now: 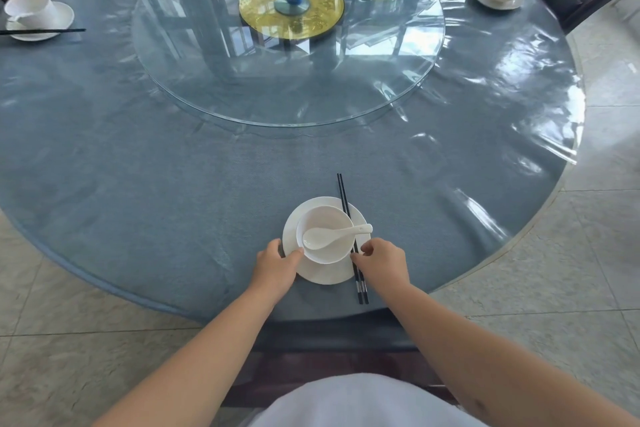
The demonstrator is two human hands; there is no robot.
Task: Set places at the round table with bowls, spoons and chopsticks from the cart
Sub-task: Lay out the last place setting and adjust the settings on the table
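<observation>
Near the bottom middle: a white bowl (325, 234) sits on a white plate (325, 270), on the blue surface (138, 201).
Spoon (332, 236): lies in the bowl, handle pointing right.
Chopsticks (351, 236): black, across the plate's right edge.
Left hand (275, 267): holds the plate's left edge, thumb touching the bowl.
Right hand (381, 262): fingers curled, pinching the chopsticks.
Upper corners: two more bowl places.

Bright daylight; glare on table cover (502, 87) (edges perhaps bowed).
</observation>
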